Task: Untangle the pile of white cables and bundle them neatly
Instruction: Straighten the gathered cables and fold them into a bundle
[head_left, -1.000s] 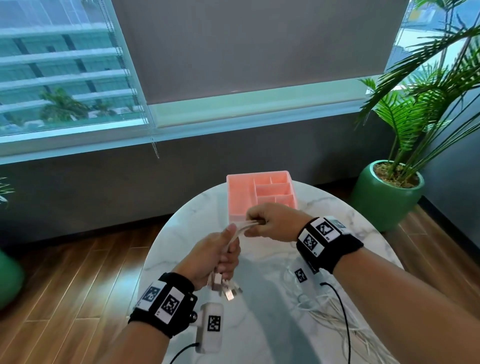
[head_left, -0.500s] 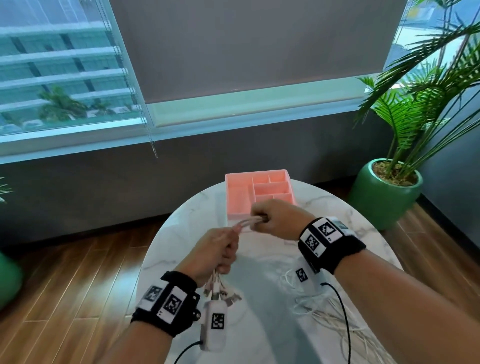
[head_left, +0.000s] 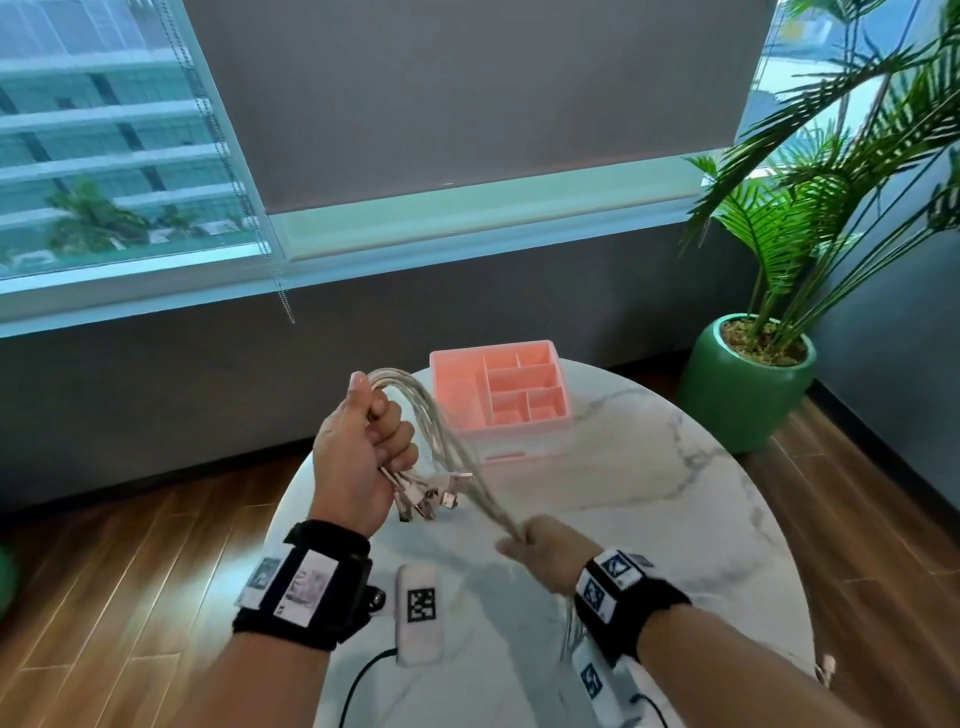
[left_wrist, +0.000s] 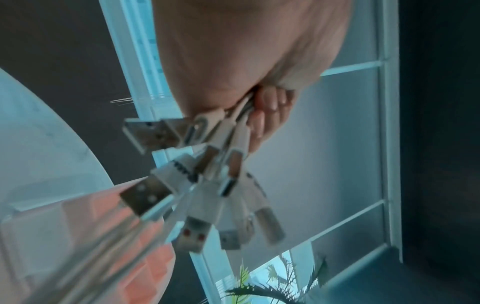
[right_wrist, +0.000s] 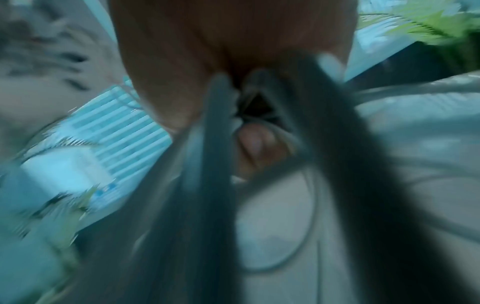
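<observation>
The left hand (head_left: 358, 457) grips the bunch of thin white cables (head_left: 447, 447) by its plug ends above the round marble table (head_left: 675, 493), and the strands run down-right into the closed right hand (head_left: 545, 545)

A lounge or office corner high in a city building: a round marble surface (head_left: 649, 499) stands on wood plank floor (head_left: 130, 571) below a wide window (head_left: 104, 156) with a grey roller blind (head_left: 467, 104), towers outside, and a potted palm (head_left: 753, 384) to its right.
</observation>
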